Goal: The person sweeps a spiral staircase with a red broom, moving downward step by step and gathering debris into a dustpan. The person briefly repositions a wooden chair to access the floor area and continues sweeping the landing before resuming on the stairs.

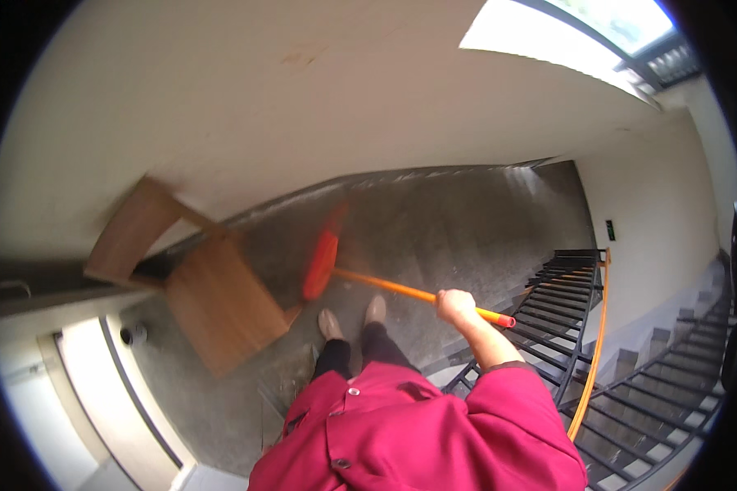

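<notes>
My right hand is closed around the orange handle of a broom, near the handle's red-capped end. The broom's red head is on or just above the grey floor, beyond my shoes, and looks blurred. My left hand is out of view. Just left of the broom head stands a wooden chair with a flat seat and a curved backrest, close to the wall.
To the right, a black metal stair railing with an orange handrail borders descending stairs. A pale wall runs along the far side. At lower left is a white door frame, with a small round object beside it.
</notes>
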Demonstrator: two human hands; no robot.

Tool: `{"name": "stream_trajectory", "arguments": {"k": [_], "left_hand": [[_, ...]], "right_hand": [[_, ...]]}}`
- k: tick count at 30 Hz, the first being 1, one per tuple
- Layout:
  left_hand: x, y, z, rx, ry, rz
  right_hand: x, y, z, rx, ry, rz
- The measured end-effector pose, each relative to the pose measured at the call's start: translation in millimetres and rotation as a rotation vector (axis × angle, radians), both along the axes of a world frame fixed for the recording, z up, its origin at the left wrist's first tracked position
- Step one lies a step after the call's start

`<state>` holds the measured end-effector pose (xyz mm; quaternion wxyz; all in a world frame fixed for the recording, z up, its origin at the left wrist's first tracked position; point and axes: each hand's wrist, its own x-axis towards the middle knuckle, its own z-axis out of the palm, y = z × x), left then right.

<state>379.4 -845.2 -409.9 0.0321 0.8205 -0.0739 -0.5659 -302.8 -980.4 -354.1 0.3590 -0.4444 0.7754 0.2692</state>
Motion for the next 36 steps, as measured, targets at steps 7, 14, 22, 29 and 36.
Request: {"name": "stream_trajectory", "arguments": {"k": [7, 14, 22, 29, 36], "left_hand": [[-50.5, -103.5, -44.8, -0.079, 0.016, -0.371], [-91.9, -161.5, -42.1, -0.145, 0.032, -0.591], [-136.6, -165.2, -23.8, -0.196, 0.012, -0.706], [-154.0, -148.1, -9.6, -0.220, -0.007, -0.730], [-162.7, -139.7, -4.6, -0.230, -0.016, -0.746]], "right_hand": [[-56.3, 130.5, 39.2, -0.028, 0.280, -0.423], [-90.7, 261.5, 75.6, -0.625, 0.272, -1.135], [-85.5, 231.2, 164.0, -1.313, -0.016, -1.566], [-107.3, 240.8, 240.6, -1.299, -0.040, -1.251], [-143.7, 222.0, 259.9, -1.175, -0.116, -1.009]]}}
